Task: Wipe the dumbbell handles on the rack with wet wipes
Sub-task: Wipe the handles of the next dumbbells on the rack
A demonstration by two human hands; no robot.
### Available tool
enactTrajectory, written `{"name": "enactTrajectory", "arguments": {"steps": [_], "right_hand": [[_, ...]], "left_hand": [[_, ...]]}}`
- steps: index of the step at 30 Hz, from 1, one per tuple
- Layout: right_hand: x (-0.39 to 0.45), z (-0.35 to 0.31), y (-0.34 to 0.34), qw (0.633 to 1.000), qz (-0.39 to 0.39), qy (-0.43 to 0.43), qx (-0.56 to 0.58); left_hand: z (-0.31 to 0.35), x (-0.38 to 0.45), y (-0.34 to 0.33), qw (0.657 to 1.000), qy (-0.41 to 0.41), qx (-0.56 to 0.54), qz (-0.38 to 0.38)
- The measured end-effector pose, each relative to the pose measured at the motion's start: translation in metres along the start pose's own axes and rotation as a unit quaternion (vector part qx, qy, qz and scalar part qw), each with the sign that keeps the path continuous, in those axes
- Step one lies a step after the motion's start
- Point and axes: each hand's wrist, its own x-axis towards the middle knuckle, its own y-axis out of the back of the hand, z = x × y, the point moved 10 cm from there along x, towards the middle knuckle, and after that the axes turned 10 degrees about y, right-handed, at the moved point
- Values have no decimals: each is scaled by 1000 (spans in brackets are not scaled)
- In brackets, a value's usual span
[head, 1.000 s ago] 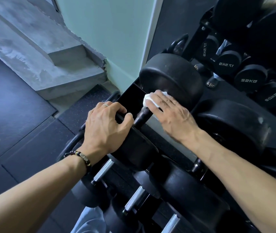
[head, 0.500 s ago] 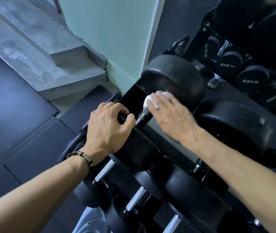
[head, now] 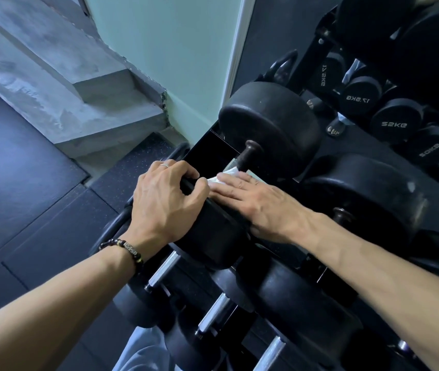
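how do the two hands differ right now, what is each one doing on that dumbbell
The left hand curls over the near head of the dumbbell, gripping its edge; the right hand lies with fingers straight, pressing a white wipe on the handle. The left hand wears a ring and its wrist a beaded bracelet; the right shows neither. Both are bare and on the same dumbbell.

Head view of a dumbbell rack [head: 317, 266] beside concrete steps [head: 79, 84] and a pale green wall [head: 165, 49]. The left hand [head: 165, 202], with a ring and a beaded bracelet [head: 124, 249], curls over the near head [head: 213, 234] of the top dumbbell, while the right hand [head: 253, 199] lies with fingers straight, pressing a white wipe [head: 226, 175] on the handle [head: 245, 159] just beside the left thumb. Chrome-handled dumbbells [head: 165, 269] sit on the tier below, and a mirror [head: 373, 76] behind shows reversed weight labels.
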Motion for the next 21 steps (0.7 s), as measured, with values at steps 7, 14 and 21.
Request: {"name": "enactTrajectory", "arguments": {"steps": [7, 14, 21], "right_hand": [[-19, 28, 1, 939, 116, -252, 203], [-27, 19, -21, 952, 10, -250, 177], [-24, 35, -17, 771, 148, -352, 509]], "left_hand": [[2, 0, 1, 1000, 1, 3, -4], [5, -1, 1, 1000, -4, 2, -15], [4, 0, -1, 1000, -3, 5, -19]]}}
